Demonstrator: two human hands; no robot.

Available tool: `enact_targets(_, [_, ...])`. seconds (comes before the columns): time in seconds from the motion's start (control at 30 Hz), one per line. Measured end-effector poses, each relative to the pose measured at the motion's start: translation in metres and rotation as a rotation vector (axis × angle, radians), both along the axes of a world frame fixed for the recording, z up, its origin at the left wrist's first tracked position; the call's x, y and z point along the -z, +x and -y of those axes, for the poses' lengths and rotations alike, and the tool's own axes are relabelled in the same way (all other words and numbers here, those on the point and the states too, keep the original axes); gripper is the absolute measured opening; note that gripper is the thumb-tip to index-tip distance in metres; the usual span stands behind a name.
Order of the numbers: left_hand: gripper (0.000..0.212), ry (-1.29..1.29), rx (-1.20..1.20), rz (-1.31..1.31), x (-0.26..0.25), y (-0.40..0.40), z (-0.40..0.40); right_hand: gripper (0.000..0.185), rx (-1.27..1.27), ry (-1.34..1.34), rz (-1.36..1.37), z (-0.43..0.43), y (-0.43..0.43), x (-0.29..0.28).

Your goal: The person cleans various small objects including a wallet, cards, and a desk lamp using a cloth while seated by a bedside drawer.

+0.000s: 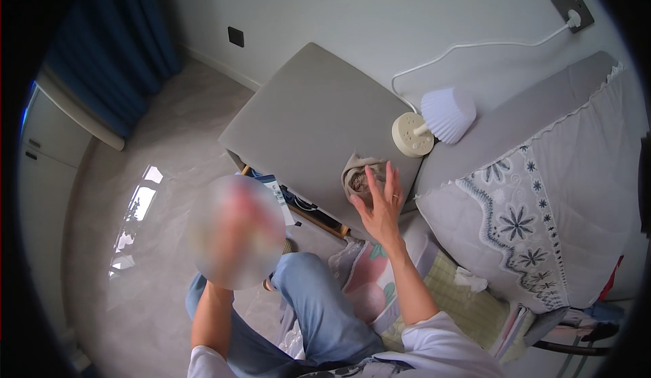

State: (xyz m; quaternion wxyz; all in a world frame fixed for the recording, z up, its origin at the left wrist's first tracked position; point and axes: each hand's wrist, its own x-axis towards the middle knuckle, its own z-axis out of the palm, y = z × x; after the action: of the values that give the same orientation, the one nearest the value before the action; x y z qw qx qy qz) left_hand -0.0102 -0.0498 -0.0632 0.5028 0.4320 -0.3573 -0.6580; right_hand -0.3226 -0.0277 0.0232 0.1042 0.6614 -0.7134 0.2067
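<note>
My right hand (382, 210) is spread over a crumpled beige cloth (354, 172) on the grey top of a bedside cabinet (310, 118). Its fingers are apart and reach across the cloth's right side; I cannot tell whether they touch it. A round blur covers my left hand (236, 233) beside the cabinet's front. Something reddish shows faintly inside the blur, but its shape and my grip are hidden. Just right of the blur, a printed packet or card (282, 200) pokes up at the partly pulled-out drawer (323, 219), where dark items lie.
A lamp with a white pleated shade (447, 116) and cream base (411, 135) stands at the cabinet's right edge. Its white cord (483, 46) runs to a wall socket (572, 9). To the right is a bed with an embroidered cover (513, 220). Folded bedding (447, 296) lies below.
</note>
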Motion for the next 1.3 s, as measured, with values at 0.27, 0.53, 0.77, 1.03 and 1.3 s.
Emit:
enact_targets(0.27, [0.037,-0.030,-0.023,0.006,0.000,0.010,0.029,0.037,-0.221,-0.040,0.720,0.080,-0.032,0.033])
enact_targets(0.53, [0.037,0.100,-0.122,-0.279,-0.029,0.020,0.062,0.040,-0.261,-0.030,0.431,0.163,-0.011,0.074])
enact_targets(0.77, [0.036,0.115,-0.168,-0.263,-0.024,0.063,0.086,0.055,-0.412,0.127,0.815,0.192,0.047,0.027])
enact_targets(1.03, [0.042,0.209,-0.374,-0.454,-0.003,0.074,0.093,0.042,-0.266,-0.004,0.467,0.304,0.014,0.064])
enact_targets(1.3, [0.042,0.146,-0.618,-0.461,0.030,0.070,0.053,0.039,-0.919,0.192,0.822,0.219,0.098,0.067])
